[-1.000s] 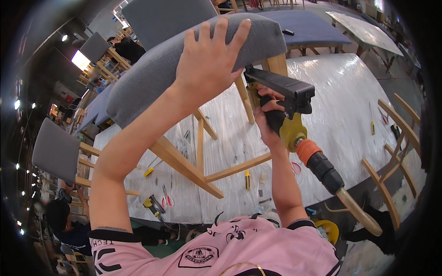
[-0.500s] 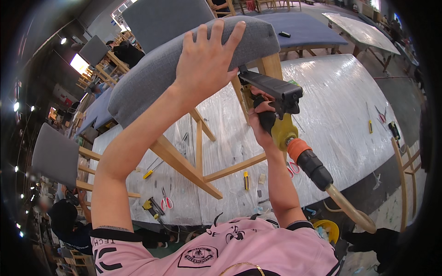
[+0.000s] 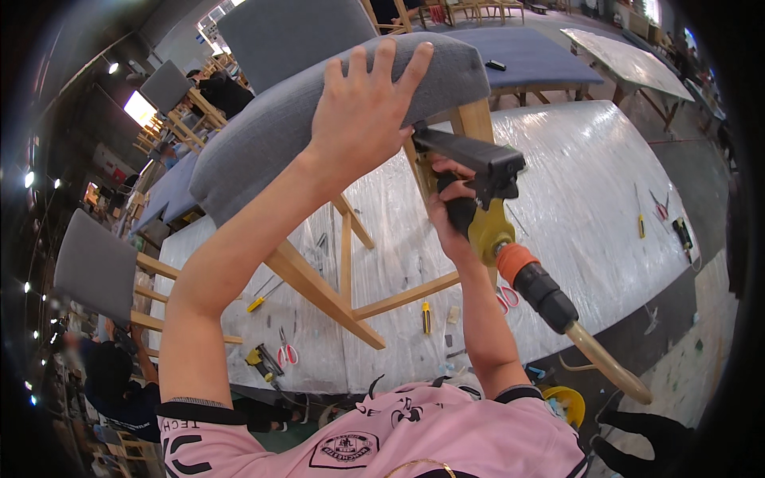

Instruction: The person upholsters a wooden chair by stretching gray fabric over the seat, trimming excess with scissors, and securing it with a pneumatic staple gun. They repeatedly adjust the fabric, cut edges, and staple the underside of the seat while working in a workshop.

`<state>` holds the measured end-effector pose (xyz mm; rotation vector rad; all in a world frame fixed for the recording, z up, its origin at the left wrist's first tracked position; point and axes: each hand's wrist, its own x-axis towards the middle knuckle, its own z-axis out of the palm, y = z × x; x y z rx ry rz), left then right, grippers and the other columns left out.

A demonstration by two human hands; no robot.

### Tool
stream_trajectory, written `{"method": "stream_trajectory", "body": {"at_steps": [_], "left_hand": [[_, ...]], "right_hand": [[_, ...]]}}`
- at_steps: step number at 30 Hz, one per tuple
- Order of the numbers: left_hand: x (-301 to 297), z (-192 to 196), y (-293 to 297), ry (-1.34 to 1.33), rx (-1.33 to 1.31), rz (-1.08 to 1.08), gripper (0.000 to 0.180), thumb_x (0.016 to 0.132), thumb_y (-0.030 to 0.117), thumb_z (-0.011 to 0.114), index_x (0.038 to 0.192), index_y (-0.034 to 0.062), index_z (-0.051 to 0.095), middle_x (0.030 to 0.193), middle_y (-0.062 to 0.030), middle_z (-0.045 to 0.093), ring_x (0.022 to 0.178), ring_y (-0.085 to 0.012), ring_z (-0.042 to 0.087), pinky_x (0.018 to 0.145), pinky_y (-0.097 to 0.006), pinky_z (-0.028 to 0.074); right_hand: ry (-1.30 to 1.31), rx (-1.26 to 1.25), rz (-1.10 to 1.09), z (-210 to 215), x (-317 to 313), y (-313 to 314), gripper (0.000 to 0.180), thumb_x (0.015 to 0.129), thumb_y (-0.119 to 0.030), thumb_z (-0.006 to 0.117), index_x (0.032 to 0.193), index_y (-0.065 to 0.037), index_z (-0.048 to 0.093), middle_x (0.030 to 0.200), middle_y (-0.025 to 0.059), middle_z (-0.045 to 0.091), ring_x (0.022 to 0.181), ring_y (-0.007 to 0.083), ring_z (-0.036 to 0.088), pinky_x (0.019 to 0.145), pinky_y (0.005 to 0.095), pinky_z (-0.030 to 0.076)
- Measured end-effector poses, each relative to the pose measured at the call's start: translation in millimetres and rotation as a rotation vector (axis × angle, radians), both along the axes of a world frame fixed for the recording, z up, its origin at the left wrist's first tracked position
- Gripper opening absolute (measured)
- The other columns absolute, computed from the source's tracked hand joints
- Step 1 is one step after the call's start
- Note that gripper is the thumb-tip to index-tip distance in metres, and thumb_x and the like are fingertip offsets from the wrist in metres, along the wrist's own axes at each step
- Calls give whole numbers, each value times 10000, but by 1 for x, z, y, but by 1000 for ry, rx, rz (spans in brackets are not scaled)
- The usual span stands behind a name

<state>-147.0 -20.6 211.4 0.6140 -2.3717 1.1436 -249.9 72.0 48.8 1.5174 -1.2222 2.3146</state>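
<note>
A wooden chair with a grey fabric seat (image 3: 271, 131) stands tilted on the plastic-covered table (image 3: 582, 183). My left hand (image 3: 362, 111) lies spread over the front of the seat, its fingers apart and its thumb near the lower edge. Below that edge my right hand (image 3: 448, 203) grips the black handle of a yellow and black pneumatic staple gun (image 3: 490, 219). The gun's nose points up under the seat beside a chair leg (image 3: 473, 123); the exact contact point is hidden. From its orange and black coupling runs a tan air hose (image 3: 610, 366).
On the table lie red-handled scissors (image 3: 287, 350), a second staple gun (image 3: 260, 364), yellow-handled screwdrivers (image 3: 426, 317) and pliers (image 3: 660, 207). Another grey chair (image 3: 96, 267) is at the left, with a co-worker (image 3: 115, 382) below it. A blue-topped table (image 3: 526, 60) stands behind.
The view has shifted slightly. Both hands, the staple gun and the chair keep nearly the same places relative to each other.
</note>
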Motion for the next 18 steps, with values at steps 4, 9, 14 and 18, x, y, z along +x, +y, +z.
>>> {"method": "stream_trajectory", "body": {"at_steps": [4, 9, 14, 18], "left_hand": [[3, 0, -5, -10, -51, -1, 1035, 712, 333, 893, 1584, 172, 360, 1401, -164, 498, 1179, -339, 539, 930, -517, 458], [4, 35, -15, -70, 295, -116, 1085, 757, 440, 857, 1622, 142, 274, 1436, -229, 530, 1279, -384, 564, 1034, -505, 473], [32, 71, -81, 274, 435, -19, 966, 910, 732, 561, 1620, 129, 306, 1417, -231, 598, 1230, -417, 631, 1061, -477, 496], [30, 60, -83, 116, 495, 41, 815, 990, 736, 405, 1563, 157, 431, 1338, -185, 661, 1091, -427, 694, 993, -492, 535]], "right_hand": [[-49, -3, 68, 4, 13, 1, 194, 726, 83, 660, 905, 12, 638, 971, 122, 675, 791, 188, 679, 691, 269, 538], [-22, -14, 68, 7, 1, -6, 205, 737, 64, 673, 923, -18, 640, 997, 105, 666, 818, 213, 665, 753, 291, 534], [-27, -57, 74, 33, 12, -7, 201, 737, 82, 676, 878, -49, 617, 1091, 97, 703, 956, 246, 673, 870, 358, 529], [17, -46, 79, 33, 9, -24, 222, 741, 104, 677, 895, -46, 625, 1138, 107, 703, 1020, 247, 665, 920, 371, 519]]}}
